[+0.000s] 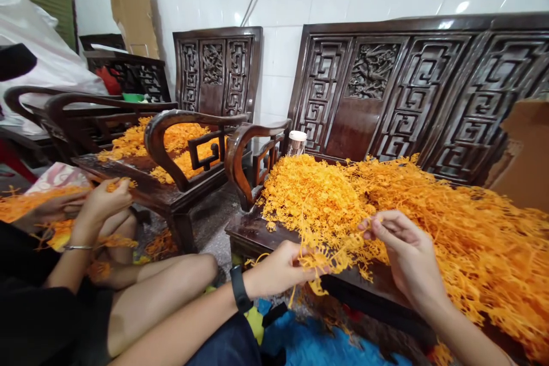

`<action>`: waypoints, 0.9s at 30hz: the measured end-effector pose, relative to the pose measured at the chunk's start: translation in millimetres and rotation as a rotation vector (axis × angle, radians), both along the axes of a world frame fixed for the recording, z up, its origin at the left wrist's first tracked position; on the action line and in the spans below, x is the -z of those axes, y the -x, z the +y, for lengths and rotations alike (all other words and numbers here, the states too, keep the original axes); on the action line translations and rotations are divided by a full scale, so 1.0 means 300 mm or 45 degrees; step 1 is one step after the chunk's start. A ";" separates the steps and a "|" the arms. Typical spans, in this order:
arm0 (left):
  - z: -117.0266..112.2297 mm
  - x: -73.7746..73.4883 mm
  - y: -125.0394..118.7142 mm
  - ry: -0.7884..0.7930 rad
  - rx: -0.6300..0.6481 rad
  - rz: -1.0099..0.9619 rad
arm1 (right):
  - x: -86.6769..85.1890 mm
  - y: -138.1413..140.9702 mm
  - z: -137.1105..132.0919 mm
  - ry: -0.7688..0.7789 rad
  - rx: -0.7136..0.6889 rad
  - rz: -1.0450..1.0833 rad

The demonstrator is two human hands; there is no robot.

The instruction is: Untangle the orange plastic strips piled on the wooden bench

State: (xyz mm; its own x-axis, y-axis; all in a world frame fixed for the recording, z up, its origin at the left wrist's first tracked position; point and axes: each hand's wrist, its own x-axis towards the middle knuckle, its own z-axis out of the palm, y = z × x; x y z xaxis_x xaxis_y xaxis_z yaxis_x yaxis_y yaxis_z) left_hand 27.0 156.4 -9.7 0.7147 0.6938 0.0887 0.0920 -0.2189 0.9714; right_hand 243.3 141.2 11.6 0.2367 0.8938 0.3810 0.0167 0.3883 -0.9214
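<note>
My left hand [277, 271], with a dark band on its wrist, is closed around a bunch of orange plastic flower pieces [319, 260]. Thin strands of the bunch hang below the fingers. My right hand [409, 251] pinches with thumb and index finger at the bunch's right end, where a small orange flower piece seems to sit between the fingertips. Both hands are just in front of a yellow-orange heap of flower pieces [317, 194] on the dark wooden bench [253, 229]. A larger, deeper orange pile [484, 234] spreads along the seat behind my right hand.
A white-lidded jar [297, 142] stands behind the heap. To the left, another person's hands [105, 203] hold orange pieces. More orange pieces [171, 143] lie on a wooden armchair [180, 200]. Blue plastic [317, 337] lies below the bench, and cardboard [525, 154] leans at right.
</note>
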 end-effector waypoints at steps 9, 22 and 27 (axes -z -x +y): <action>0.001 0.019 -0.076 0.102 -0.128 -0.247 | -0.054 0.013 0.055 -0.137 0.240 0.270; 0.030 0.021 -0.140 0.181 -0.357 -0.482 | -0.107 0.065 0.183 -0.237 0.224 0.506; 0.020 0.014 -0.140 0.215 -0.413 -0.486 | -0.157 0.053 0.256 -0.325 0.240 0.492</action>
